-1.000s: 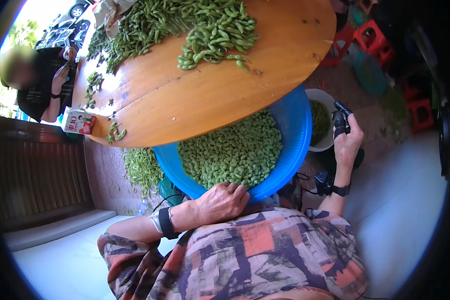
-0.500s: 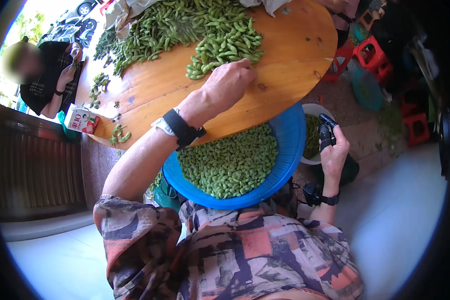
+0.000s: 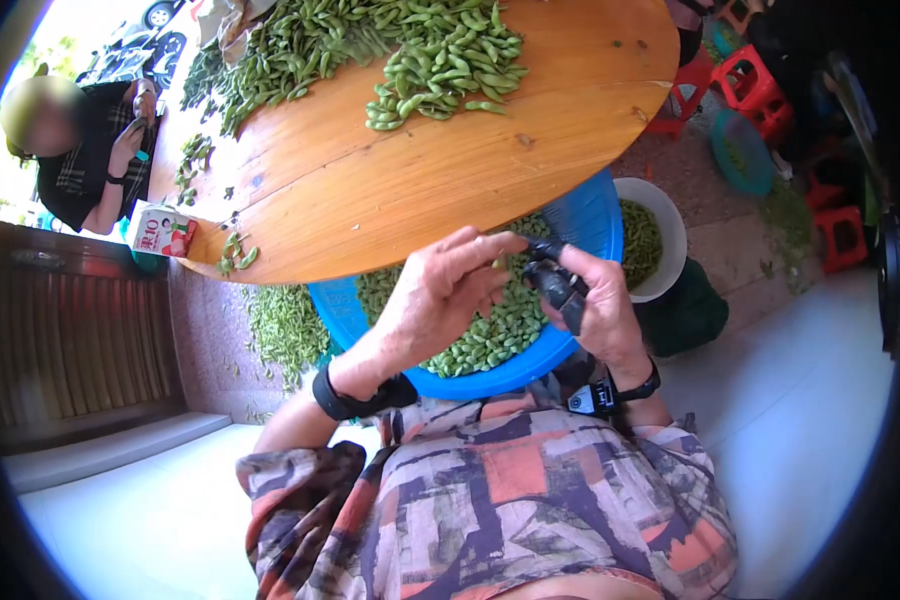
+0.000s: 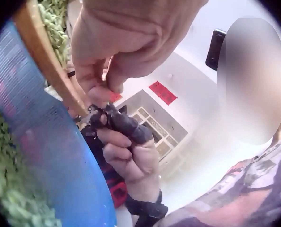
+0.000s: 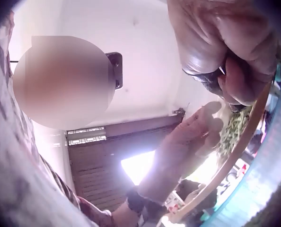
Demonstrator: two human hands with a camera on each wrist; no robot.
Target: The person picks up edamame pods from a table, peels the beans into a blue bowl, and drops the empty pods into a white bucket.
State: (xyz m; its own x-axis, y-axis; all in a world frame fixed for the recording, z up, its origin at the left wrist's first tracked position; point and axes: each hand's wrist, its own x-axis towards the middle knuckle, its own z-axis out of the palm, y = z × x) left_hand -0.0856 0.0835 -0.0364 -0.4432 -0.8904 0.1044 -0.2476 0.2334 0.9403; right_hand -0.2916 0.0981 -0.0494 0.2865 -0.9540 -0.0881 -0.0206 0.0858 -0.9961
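Note:
Over the blue basin [image 3: 598,215], the left hand [image 3: 430,300] and right hand [image 3: 608,310] meet fingertip to fingertip. The left thumb and forefinger pinch what looks like a green soybean pod, nearly all hidden by the fingers. Black wrapping covers the right thumb and forefinger, which close at the same spot; in the left wrist view this wrapped thumb [image 4: 131,127] lies just below the left fingertips. Light green shelled beans [image 3: 485,340] fill much of the basin, which sits at the person's lap, partly beneath the table edge.
A wooden table [image 3: 370,200] carries a large heap of pods [image 3: 445,70] and a printed carton [image 3: 160,230]. At right stands a white bucket [image 3: 675,240] with green contents. Empty-looking husks [image 3: 285,320] cover floor at left. Another person [image 3: 90,150] sits at the far left; red stools [image 3: 745,85] stand behind.
The left hand went from the basin's near rim to the pod heap, then back over the basin. The right hand moved left from beside the basin to meet it.

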